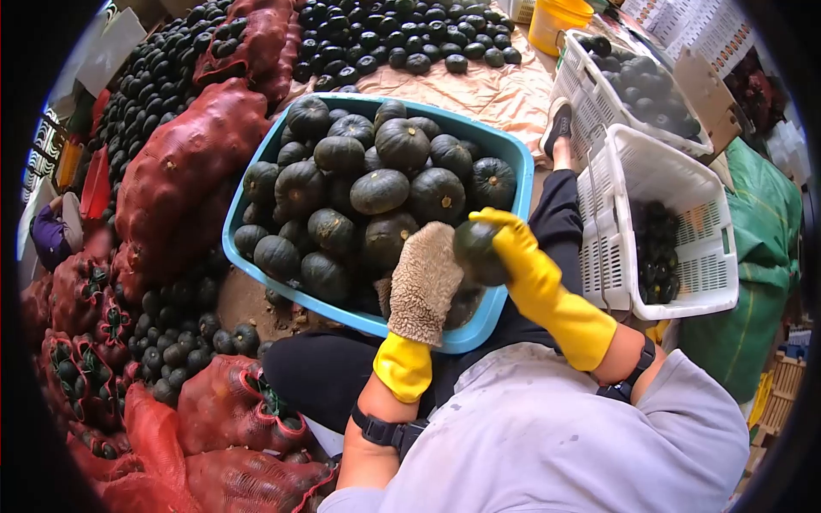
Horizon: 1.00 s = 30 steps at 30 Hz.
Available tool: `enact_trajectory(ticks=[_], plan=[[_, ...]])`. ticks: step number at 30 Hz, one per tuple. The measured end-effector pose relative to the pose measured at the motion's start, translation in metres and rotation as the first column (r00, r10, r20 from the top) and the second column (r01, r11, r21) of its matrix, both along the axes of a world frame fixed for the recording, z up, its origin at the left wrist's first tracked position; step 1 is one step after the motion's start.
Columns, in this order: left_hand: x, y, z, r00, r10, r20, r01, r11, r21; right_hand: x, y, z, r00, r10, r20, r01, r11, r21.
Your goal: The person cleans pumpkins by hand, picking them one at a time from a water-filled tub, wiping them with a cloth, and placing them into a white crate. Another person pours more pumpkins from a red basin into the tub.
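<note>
My right hand [526,256], in a yellow rubber glove, is closed around a dark green kabocha pumpkin [481,253] above the near right part of a blue tub. My left hand [425,274] wears a beige fuzzy mitt over a yellow glove. Its end lies against or very close to the pumpkin's left side, and the mitt hides the fingers. The blue tub [506,323] is heaped with many dark green pumpkins [380,191] and stands before my lap.
On my right are a white crate [723,295] with dark produce at its bottom and a fuller white crate [590,90]. Red mesh sacks [184,162] and loose pumpkins [175,355] crowd the left. A yellow bucket [556,30] stands behind; another person [53,235] is at far left.
</note>
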State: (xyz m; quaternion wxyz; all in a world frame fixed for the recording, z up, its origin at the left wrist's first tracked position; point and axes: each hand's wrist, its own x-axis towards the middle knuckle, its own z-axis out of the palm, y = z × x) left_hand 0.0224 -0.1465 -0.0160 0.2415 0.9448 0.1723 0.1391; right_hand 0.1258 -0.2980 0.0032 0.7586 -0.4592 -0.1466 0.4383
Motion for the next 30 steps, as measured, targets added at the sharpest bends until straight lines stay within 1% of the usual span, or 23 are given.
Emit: enact_trajectory(ticks=[1, 2, 4, 5, 6, 7, 8, 10, 11, 12, 14, 15, 16, 18, 19, 20, 22, 23, 24, 25, 27, 29, 30], plan=[[-0.009, -0.008, 0.013, 0.999, 0.029, 0.032, -0.034, 0.982, 0.186, -0.019, 0.005, -0.006, 0.856, 0.048, 0.515, -0.038, 0.999, -0.030], [-0.014, -0.008, 0.016, 0.993, 0.032, 0.112, -0.035, 0.999, 0.030, -0.032, 0.012, -0.010, 0.462, 0.089, 0.882, -0.052, 0.996, -0.073], [-0.021, -0.009, 0.013, 0.974, 0.041, 0.225, 0.059, 0.904, -0.424, -0.031, 0.043, -0.021, 0.348, -0.149, 0.925, 0.066, 0.989, 0.134], [-0.017, -0.012, 0.023, 0.990, 0.072, 0.123, -0.013, 0.904, -0.427, -0.019, 0.065, -0.029, 0.361, -0.214, 0.908, 0.249, 0.960, 0.127], [-0.014, -0.026, 0.064, 0.971, 0.176, -0.164, -0.215, 0.940, -0.265, -0.011, 0.081, -0.033, 0.366, -0.280, 0.887, 0.426, 0.898, 0.108], [-0.008, -0.023, 0.022, 0.996, 0.042, 0.078, -0.059, 0.972, 0.229, -0.006, 0.090, -0.023, 0.287, -0.225, 0.931, 0.544, 0.838, 0.035], [-0.017, -0.021, 0.038, 0.982, 0.047, 0.181, -0.033, 0.996, -0.079, -0.009, 0.082, -0.017, 0.364, -0.258, 0.895, 0.404, 0.909, 0.098], [-0.034, -0.014, 0.045, 0.926, 0.155, 0.344, 0.072, 0.822, -0.566, -0.045, 0.048, 0.002, 0.491, -0.050, 0.870, 0.002, 0.998, 0.055], [-0.041, -0.009, 0.035, 0.891, 0.240, 0.385, 0.132, 0.675, -0.726, -0.059, 0.032, 0.009, 0.356, 0.069, 0.932, -0.050, 0.997, -0.055], [-0.041, -0.006, 0.027, 0.921, 0.202, 0.334, 0.035, 0.809, -0.586, -0.046, 0.034, 0.012, 0.244, 0.056, 0.968, -0.117, 0.993, -0.028], [-0.040, -0.002, 0.017, 0.964, 0.167, 0.208, -0.123, 0.970, -0.209, -0.009, 0.067, -0.022, 0.191, -0.096, 0.977, 0.120, 0.990, 0.073], [-0.026, -0.009, 0.017, 0.973, 0.191, 0.127, -0.168, 0.971, -0.172, -0.004, 0.081, -0.032, 0.123, -0.209, 0.970, 0.392, 0.908, 0.146], [-0.028, -0.013, 0.009, 0.945, 0.184, 0.269, -0.152, 0.979, -0.136, -0.007, 0.081, -0.037, 0.251, -0.208, 0.945, 0.395, 0.914, 0.096], [-0.033, 0.000, 0.014, 0.895, 0.147, 0.421, 0.019, 0.931, -0.365, -0.020, 0.058, 0.005, 0.272, -0.009, 0.962, -0.054, 0.998, 0.025], [-0.034, -0.006, 0.003, 0.765, 0.384, 0.517, 0.371, 0.393, -0.841, -0.018, 0.052, 0.003, 0.309, 0.151, 0.939, -0.194, 0.977, -0.093], [-0.040, 0.004, 0.011, 0.836, 0.208, 0.509, 0.107, 0.847, -0.521, -0.005, 0.058, 0.008, 0.477, 0.245, 0.844, -0.314, 0.945, -0.096], [-0.040, -0.002, 0.040, 0.939, 0.235, 0.250, -0.160, 0.945, -0.286, 0.004, 0.065, -0.012, 0.366, 0.089, 0.926, -0.074, 0.995, -0.067], [-0.041, -0.008, 0.013, 0.883, 0.301, 0.359, -0.238, 0.948, -0.210, 0.002, 0.069, -0.022, 0.295, 0.020, 0.955, 0.050, 0.998, -0.036], [-0.033, 0.004, 0.016, 0.976, 0.134, 0.171, -0.129, 0.991, -0.036, -0.043, 0.059, 0.019, 0.284, -0.003, 0.959, 0.140, 0.989, -0.038], [-0.029, 0.013, 0.010, 0.990, 0.069, 0.121, -0.063, 0.996, -0.056, -0.048, 0.052, 0.021, 0.245, 0.042, 0.969, 0.093, 0.993, -0.066], [-0.048, 0.021, 0.032, 0.950, -0.090, 0.299, 0.038, 0.984, 0.175, -0.045, 0.044, 0.013, 0.214, 0.058, 0.975, -0.061, 0.997, -0.046], [-0.048, 0.026, -0.014, 0.909, 0.071, 0.410, -0.076, 0.997, -0.004, -0.043, 0.045, 0.015, 0.823, 0.112, 0.556, -0.120, 0.993, -0.022], [-0.047, 0.019, -0.013, 0.871, 0.102, 0.480, -0.114, 0.993, -0.003, -0.043, 0.046, 0.016, 0.969, 0.131, 0.209, -0.135, 0.991, 0.004]])
